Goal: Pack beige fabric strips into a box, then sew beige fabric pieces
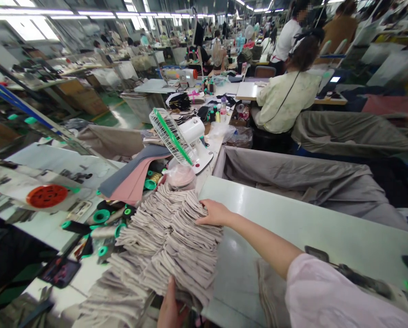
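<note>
A big heap of small grey-beige cut fabric pieces [166, 246] lies stacked in overlapping rows on the pale work table [292, 223]. My right hand [214, 212] reaches across from the right in a pink sleeve and rests on the far top edge of the heap, fingers curled over the pieces. My left hand [171, 307] comes up from the bottom edge and grips the near end of the heap from below, thumb on top. Most of its fingers are hidden under the fabric.
A white and green desk fan [181, 139] stands behind the heap, beside pink and grey sheets [135, 175] and green thread spools [103, 216]. A grey cloth bin [292, 175] sits to the right. A seated person in a pale jacket [286, 98] works farther back.
</note>
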